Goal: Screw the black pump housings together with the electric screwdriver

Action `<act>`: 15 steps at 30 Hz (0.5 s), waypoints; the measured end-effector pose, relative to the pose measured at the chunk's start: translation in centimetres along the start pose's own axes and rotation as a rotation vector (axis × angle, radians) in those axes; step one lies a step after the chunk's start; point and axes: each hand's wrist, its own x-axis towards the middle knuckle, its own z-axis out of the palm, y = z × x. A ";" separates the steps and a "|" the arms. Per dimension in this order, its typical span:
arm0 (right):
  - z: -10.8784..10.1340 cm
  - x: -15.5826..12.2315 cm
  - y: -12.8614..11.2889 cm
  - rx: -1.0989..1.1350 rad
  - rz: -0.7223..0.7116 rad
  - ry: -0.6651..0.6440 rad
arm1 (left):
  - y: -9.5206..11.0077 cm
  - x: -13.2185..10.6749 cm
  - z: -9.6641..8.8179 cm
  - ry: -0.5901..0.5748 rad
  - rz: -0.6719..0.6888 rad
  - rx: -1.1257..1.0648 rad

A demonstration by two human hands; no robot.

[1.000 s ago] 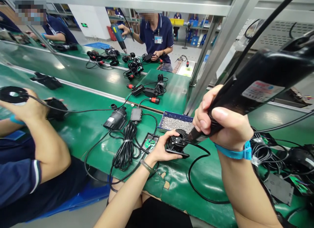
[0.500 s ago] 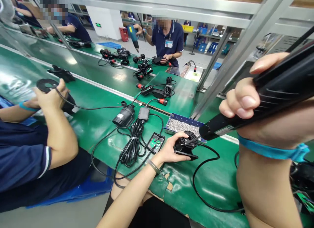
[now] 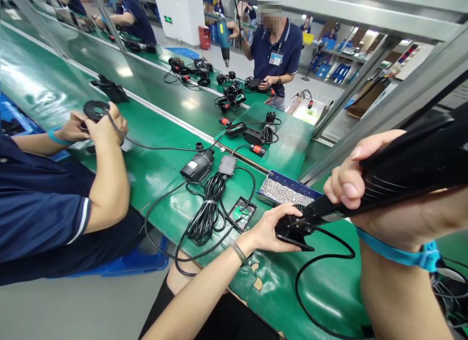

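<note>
My left hand (image 3: 272,230) grips a black plastic pump part (image 3: 292,235) with a flat base and a cable running off it, just above the green bench. In my right hand (image 3: 347,184) is a black power screwdriver (image 3: 413,159), its fingers wrapped round the body. The thin bit reaches the pump part beside my left fingers; whether a screw sits under it I cannot make out. Behind the part lies a blue box (image 3: 268,196) of small silvery screws. To the left are an open black case (image 3: 248,203) with a green circuit board and a bundled black cable (image 3: 206,208).
A black pump (image 3: 197,165) and a grey box (image 3: 227,165) lie left of the screw box. At left, a co-worker (image 3: 106,135) handles a round black part. Across the bench, another person (image 3: 276,52) holds a heat gun (image 3: 223,40). A metal post (image 3: 365,96) rises at right.
The view has shifted, so the bench things appear farther right and the co-worker too. My left hand still holds the pump part, and the screwdriver stays with its bit at it.
</note>
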 end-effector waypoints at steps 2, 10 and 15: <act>0.5 -0.1 -0.1 0.042 -0.017 0.082 | 0.1 0.1 0.0 0.004 -0.002 0.012; 1.4 -0.1 0.0 0.012 -0.014 0.108 | 0.1 0.1 0.0 -0.004 0.000 0.051; 1.2 -0.1 0.2 0.069 0.036 0.048 | 0.4 0.2 0.0 -0.006 -0.028 0.075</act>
